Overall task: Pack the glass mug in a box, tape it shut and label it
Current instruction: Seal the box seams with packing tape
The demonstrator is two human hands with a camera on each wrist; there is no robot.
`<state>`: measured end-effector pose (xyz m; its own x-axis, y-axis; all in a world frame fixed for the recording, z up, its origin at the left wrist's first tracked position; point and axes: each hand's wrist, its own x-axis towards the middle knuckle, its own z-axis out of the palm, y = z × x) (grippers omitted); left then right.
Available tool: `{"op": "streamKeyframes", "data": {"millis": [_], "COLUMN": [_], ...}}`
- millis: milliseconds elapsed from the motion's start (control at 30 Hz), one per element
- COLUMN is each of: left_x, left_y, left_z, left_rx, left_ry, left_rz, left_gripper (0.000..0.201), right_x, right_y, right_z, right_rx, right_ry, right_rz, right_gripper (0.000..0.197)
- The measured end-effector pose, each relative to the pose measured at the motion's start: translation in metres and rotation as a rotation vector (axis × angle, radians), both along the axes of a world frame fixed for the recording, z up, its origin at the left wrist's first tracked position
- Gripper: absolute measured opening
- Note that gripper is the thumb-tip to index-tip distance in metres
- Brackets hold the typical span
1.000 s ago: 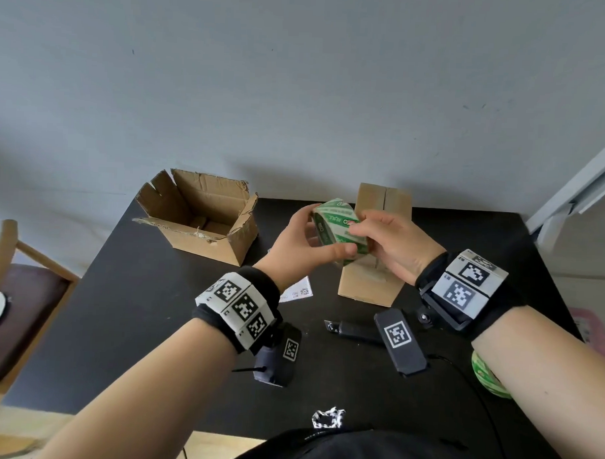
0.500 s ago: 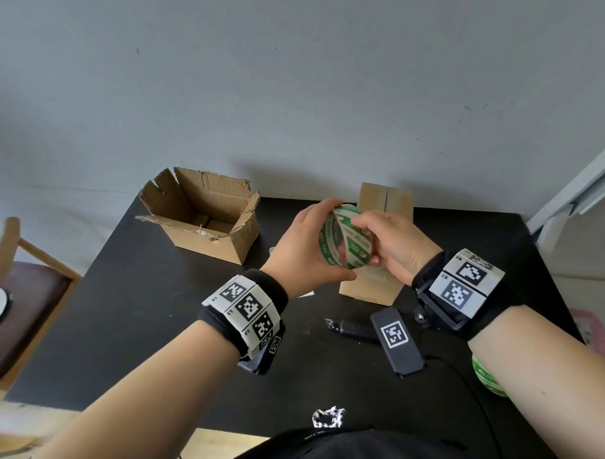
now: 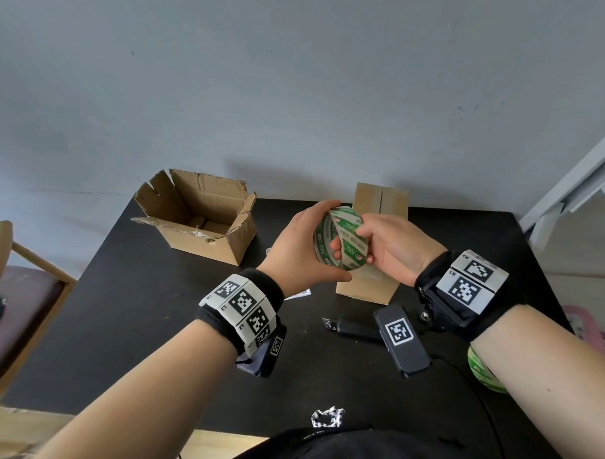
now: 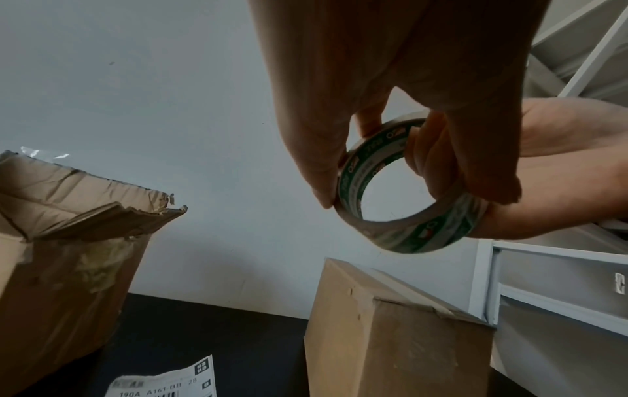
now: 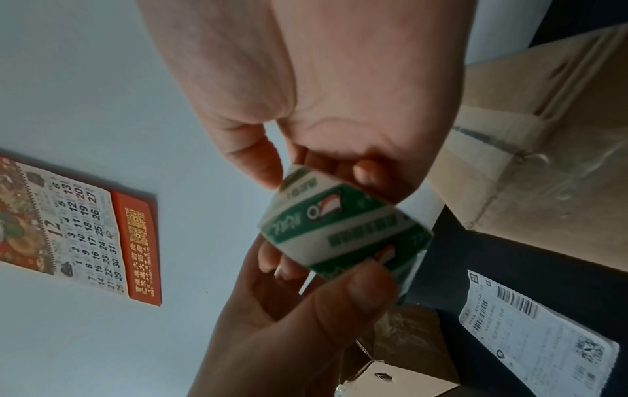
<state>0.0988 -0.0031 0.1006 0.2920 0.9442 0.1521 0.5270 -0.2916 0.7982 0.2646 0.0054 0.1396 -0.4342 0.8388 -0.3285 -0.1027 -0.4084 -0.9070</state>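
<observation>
A green-and-white tape roll point(image 3: 341, 242) is held in the air between both hands, above the near end of the closed box point(image 3: 372, 238) that stands on the black surface point(image 3: 137, 313). The left hand point(image 3: 302, 250) is curled round the roll's left side, thumb under it and fingers over the far edge. The right hand point(image 3: 393, 251) is clamped on the roll's right side, its fingertips pinched at the outer face. In the left wrist view the roll point(image 4: 404, 193) is seen as an open ring gripped by both hands. The glass mug cannot be seen in any view; the closed box's top flaps are shut with a seam down the middle. An open, torn box point(image 3: 198, 215) is set at the far left of the surface. A printed label point(image 5: 537, 338) lies flat between the two boxes. A dark utility knife point(image 3: 352, 327) lies near the closed box, and a second tape roll point(image 3: 481, 371) is partly hidden under the right forearm.
</observation>
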Motion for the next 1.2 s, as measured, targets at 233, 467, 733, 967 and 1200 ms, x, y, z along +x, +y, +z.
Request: {"op": "streamKeyframes", "data": {"millis": [233,467,733,967,1200], "left_x": [-0.0006,0.0008,0.0022,0.0035,0.0052], "left_y": [0.0018,0.0023,0.0025,0.0037,0.0052], "left_z": [-0.0020,-0.0015,0.0046,0.0041,0.0016], "left_rx": [-0.002,0.009,0.055,0.063,0.062], "left_ry": [-0.003,-0.003,0.055,0.071,0.065], "left_rz": [0.013,0.015,0.024,0.031,0.038], "left_gripper": [0.099,0.099,0.099,0.099,0.098], "right_x": [-0.0024,-0.0036,-0.0060,-0.0078,-0.0096], "right_y": [-0.0020,-0.0004,0.0004,0.0030,0.0048], "right_z": [-0.0041,-0.0026,-0.0061,-0.0076,-0.0091], "right_rx": [0.058,0.037,0.058,-0.005,-0.029], "right_ry": [-0.027,0.038,0.015,0.110,0.137], "right_rz": [-0.038,-0.043,-0.065,-0.079,-0.087], "right_gripper": [0.037,0.024,0.024,0.028,0.024]}}
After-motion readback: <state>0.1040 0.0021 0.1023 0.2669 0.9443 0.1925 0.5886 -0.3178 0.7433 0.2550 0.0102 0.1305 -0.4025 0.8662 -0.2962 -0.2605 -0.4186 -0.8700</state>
